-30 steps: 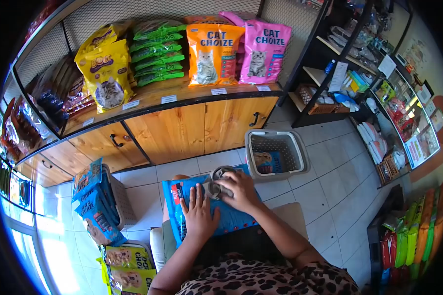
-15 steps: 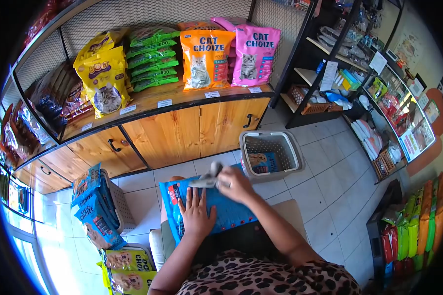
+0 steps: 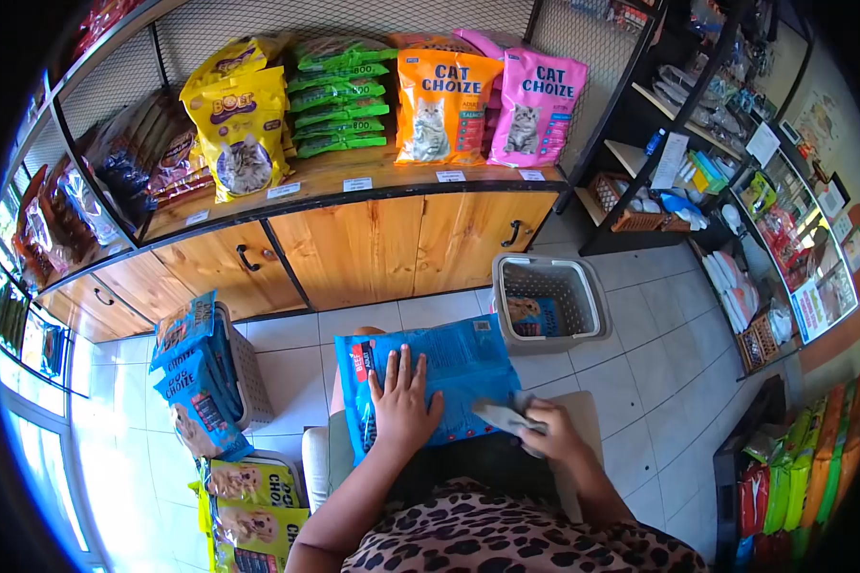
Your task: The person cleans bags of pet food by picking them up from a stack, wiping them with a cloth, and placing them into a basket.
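A blue pet food bag (image 3: 468,368) with a red "BEEF ADULT" label lies flat across my lap. My left hand (image 3: 403,406) rests on the bag's left part, palm down with fingers spread. Near its lower right edge, my right hand (image 3: 552,430) grips a grey cloth (image 3: 506,418), which lies against or just over the bag; blur hides the exact contact. Beyond the bag, a grey-white basket (image 3: 597,320) has another blue bag (image 3: 533,315) inside it.
To the left, a basket (image 3: 255,382) holds blue Dog Choize bags (image 3: 201,406). Yellow-green bags (image 3: 258,520) sit below it. Ahead, cat food bags (image 3: 444,110) stand on a wooden cabinet (image 3: 354,253). Several colourful bags (image 3: 803,468) are stacked at right.
My right hand has moved with the cloth from the bag's upper middle to its lower right. My left hand stays on the bag. The view has shifted slightly, moving the scene rightward.
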